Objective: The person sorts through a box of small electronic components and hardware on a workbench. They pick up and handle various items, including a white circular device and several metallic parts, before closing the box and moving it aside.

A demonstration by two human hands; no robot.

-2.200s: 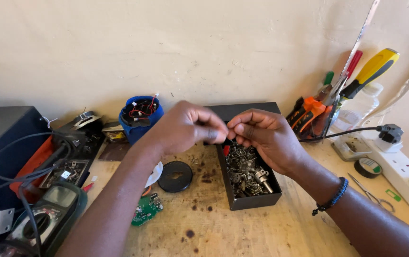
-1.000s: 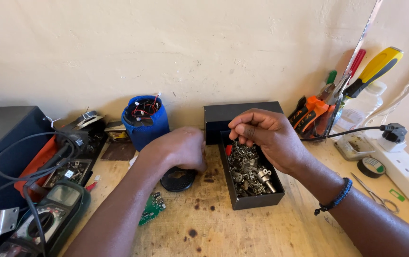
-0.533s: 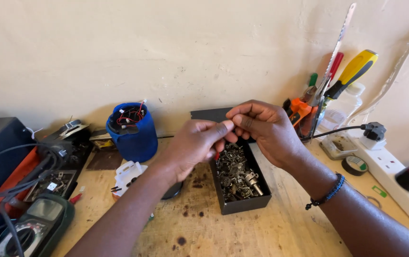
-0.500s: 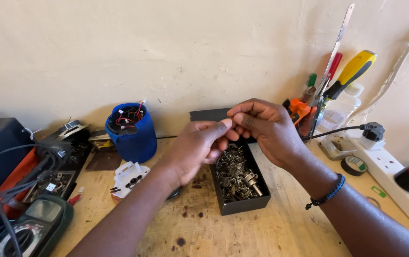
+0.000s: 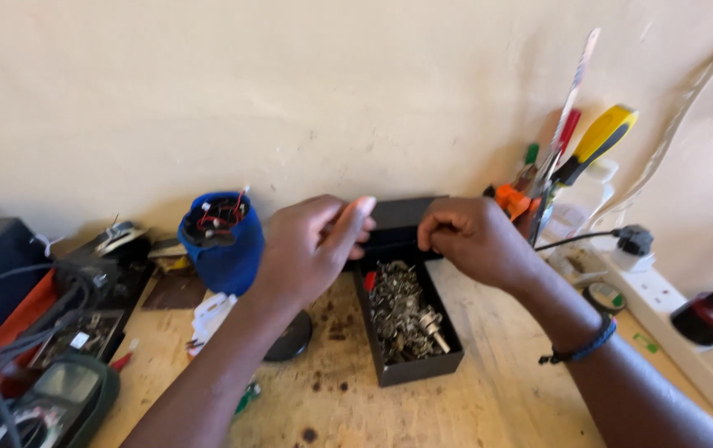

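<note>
Above the far end of a black box on the wooden counter, the left hand and the right hand hovered near each other without touching. The left hand's grip was loose, its fingers stretched toward the right hand, and nothing could be seen in it. The right hand's grip was curled narrow, fingertips pinched together; whether it held some small piece could not be told. Just below both hands the box lay open, full of small metal parts. Left of the left hand stood a blue cup with red wires, and under that forearm lay a dark round disc. Beyond the right hand stood a yellow-handled screwdriver among other tools, with a white power strip to the right of its wrist
</note>
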